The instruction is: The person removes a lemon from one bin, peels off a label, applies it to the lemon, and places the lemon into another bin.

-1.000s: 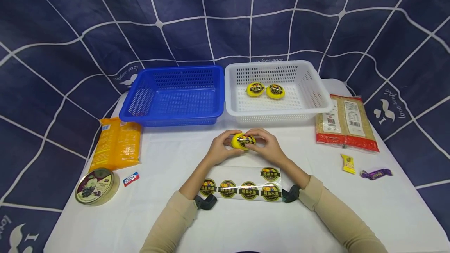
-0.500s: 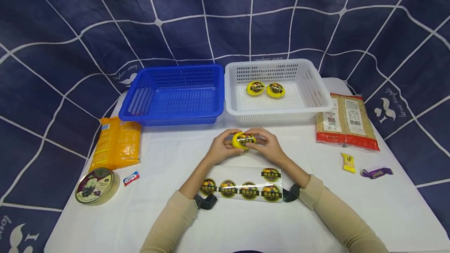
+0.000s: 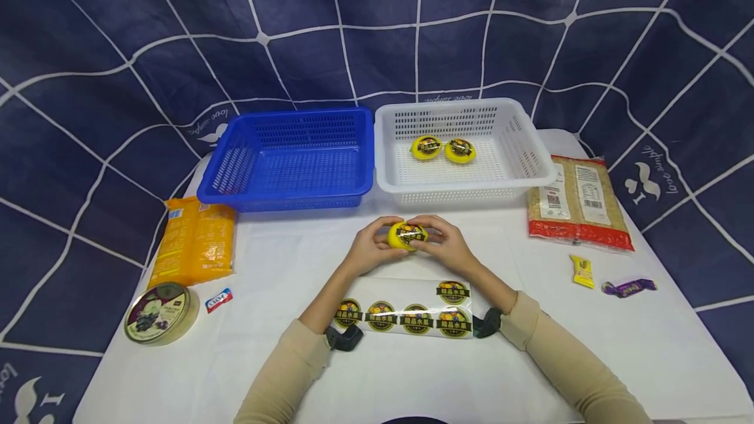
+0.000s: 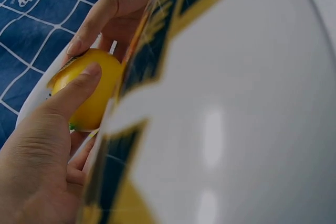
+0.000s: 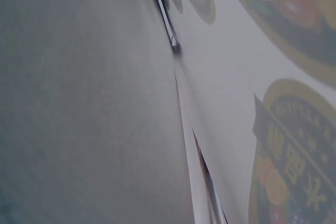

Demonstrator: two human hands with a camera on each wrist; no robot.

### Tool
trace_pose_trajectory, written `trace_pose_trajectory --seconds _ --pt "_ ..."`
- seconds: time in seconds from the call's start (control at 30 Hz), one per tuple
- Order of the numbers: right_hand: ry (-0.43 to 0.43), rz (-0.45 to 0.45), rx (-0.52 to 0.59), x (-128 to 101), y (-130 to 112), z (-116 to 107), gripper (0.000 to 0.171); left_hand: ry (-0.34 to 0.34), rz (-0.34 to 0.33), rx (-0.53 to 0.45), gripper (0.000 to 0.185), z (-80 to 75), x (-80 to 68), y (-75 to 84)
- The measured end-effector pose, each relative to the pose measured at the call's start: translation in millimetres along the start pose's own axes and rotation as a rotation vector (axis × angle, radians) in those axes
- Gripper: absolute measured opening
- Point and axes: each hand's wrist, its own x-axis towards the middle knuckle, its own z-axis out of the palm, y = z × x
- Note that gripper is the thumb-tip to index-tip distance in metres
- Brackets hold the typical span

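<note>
- Yellow fruit (image 3: 406, 235) – it sits just above the white table (image 3: 589, 345) near the middle of the head view, at about 12 o'clock from the sticker sheet (image 3: 406, 309), cupped from both sides.
- The left hand (image 3: 372, 245) curls round its left flank with the thumb laid over the top, as the left wrist view shows (image 4: 79, 90); the right hand (image 3: 446, 244) pinches it from 3 o'clock, fingertips on the label.
- Risk, as I judge it: the round dark sticker (image 3: 409, 234) lies on a curved skin, so uneven pressure could leave a crease or a lifted edge.
- The fruit is small, smooth and round – a loosened grip could let it roll off toward the blue basket (image 3: 288, 159) at 11 o'clock or the white basket (image 3: 465, 152) at 1 o'clock.
- The forearms rest on or just over the sheet; a drag of a sleeve could shift it or scuff the remaining labels.
- Looks: bright yellow, glossy, lemon-like, with a black and gold label facing up, matching the two labelled fruits (image 3: 443, 149) lying side by side in the white basket.
</note>
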Motion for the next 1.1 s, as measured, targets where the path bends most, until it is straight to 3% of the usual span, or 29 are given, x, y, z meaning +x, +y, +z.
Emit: trace_pose_trajectory --seconds 0.47,0.7,1.1 --pt "-0.022 0.005 -0.006 0.1 0.2 0.8 0.040 -0.025 -0.012 0.043 0.061 -0.8 -0.7 2.0" --pt "-0.024 0.006 -0.070 -2.7 -1.0 1.6 0.039 -0.039 -0.026 0.055 0.060 1.1 -2.8 4.5" --pt "-0.027 0.006 -0.049 -2.6 -4.1 1.5 0.037 -0.040 0.005 0.076 0.060 2.6 -1.9 3.6"
